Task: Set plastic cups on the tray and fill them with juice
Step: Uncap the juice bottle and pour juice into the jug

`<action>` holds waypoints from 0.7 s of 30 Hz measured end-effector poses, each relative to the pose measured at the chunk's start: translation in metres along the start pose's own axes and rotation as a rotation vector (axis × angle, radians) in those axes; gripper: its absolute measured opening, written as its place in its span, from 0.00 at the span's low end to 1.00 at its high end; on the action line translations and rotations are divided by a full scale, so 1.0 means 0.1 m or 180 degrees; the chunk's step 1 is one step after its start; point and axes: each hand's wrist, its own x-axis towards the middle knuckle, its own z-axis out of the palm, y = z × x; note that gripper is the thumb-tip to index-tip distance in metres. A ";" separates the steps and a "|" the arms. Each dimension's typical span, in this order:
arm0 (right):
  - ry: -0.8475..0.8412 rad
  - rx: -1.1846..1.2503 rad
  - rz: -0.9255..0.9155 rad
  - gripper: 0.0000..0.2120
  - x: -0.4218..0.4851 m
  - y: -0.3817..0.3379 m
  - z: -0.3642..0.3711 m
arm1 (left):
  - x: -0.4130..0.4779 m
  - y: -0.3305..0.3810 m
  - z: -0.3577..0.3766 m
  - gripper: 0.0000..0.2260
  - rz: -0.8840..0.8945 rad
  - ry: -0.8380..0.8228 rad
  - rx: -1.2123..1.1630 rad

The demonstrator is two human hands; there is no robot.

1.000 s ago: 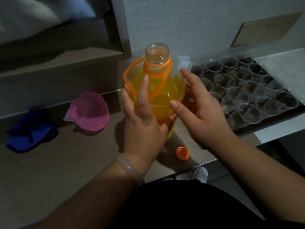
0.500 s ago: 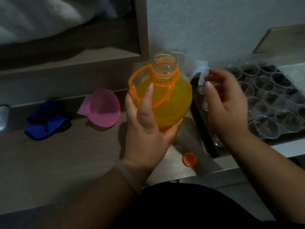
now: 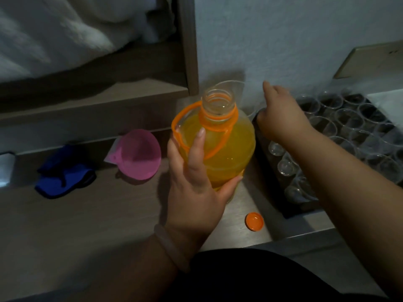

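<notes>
Right hand (image 3: 281,118) moved off the bottle (image 3: 231,149) (left hand (image 3: 196,188) still grips).

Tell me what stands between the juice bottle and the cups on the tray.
Only the right hand and its forearm, lying across the left side of the tray between the juice bottle and the cups.

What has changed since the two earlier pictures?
The right hand let go of the juice bottle and moved right, over the far left corner of the tray of cups; whether it grips anything is hidden. The left hand still holds the bottle upright. The orange cap, pink funnel and blue cloth stayed.
</notes>
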 end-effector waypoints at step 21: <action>0.0550 0.0138 0.0390 0.22 -0.52 -0.14 0.15 | 0.07 -0.12 -0.06 0.47 0.0287 -0.0031 -0.0219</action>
